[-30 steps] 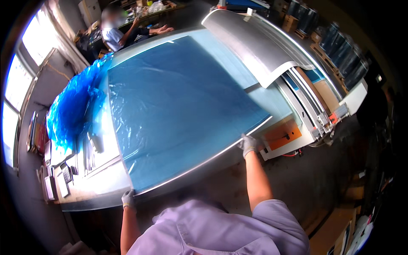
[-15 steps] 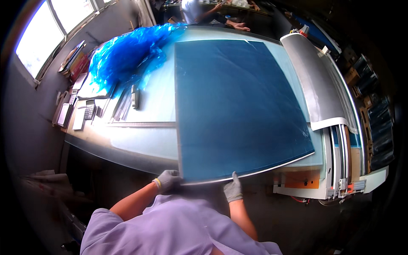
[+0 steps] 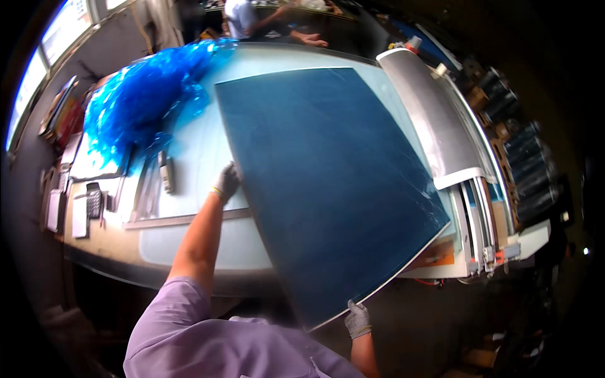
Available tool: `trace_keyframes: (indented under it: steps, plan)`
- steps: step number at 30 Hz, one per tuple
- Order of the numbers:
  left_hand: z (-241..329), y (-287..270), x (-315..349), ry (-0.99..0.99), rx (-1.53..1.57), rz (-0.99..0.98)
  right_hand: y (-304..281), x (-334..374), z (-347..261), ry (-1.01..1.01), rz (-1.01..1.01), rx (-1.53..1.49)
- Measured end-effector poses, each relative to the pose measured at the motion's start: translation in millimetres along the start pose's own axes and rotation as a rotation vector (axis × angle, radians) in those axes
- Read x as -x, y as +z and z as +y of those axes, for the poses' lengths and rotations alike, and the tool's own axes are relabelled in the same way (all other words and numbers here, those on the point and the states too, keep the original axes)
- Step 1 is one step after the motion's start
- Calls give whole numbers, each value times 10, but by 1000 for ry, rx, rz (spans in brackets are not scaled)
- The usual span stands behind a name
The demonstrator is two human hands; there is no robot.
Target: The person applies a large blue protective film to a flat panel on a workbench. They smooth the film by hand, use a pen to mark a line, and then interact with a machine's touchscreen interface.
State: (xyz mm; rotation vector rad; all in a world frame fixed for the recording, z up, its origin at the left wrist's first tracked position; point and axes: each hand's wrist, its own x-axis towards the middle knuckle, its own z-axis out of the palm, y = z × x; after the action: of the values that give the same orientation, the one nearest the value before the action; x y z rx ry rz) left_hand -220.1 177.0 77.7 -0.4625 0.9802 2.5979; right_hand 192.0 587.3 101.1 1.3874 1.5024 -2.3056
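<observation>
A large, flat dark blue panel (image 3: 334, 183) with a thin pale edge lies slanted across the worktable, its near corner jutting out over the front edge towards me. My left hand (image 3: 227, 181), in a grey glove, is closed on the panel's left edge about halfway along; its fingertips are partly hidden. Also gloved, my right hand (image 3: 358, 319) grips the near edge, thumb on top and fingers out of sight underneath.
Crumpled blue plastic film (image 3: 148, 94) covers the table's far left. Nearby lie a grey handheld tool (image 3: 166, 171) and a calculator (image 3: 94, 201). A grey roll (image 3: 435, 113) and metal rails (image 3: 482, 220) flank the right side. A person (image 3: 242, 19) sits beyond the table.
My left hand has moved from the near left corner up along the left edge. The panel has turned, its near left corner swinging towards me and right. My right hand has come nearer, still gripping.
</observation>
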Motion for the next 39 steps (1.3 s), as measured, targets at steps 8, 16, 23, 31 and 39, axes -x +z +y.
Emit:
trace_keyframes:
  steps: [8,16,23,31,39]
  plan:
    - [304,-373,-329,129,-456,115,-138,36,-52,-135,310,267]
    - [947,-201,703,1080,-1870,1258,-531,-62,294,-194,301,-11]
    - [1359,-1338,894,652,-1878,1293,-814,-436,340,46,221,-1]
    - [1986,-2151,1481,887,-1514,718,-378,-60,186,-63,169,-16]
    - [2035,-2613,1098,940,-1963,1068,-365,-125,241,-94,554,369]
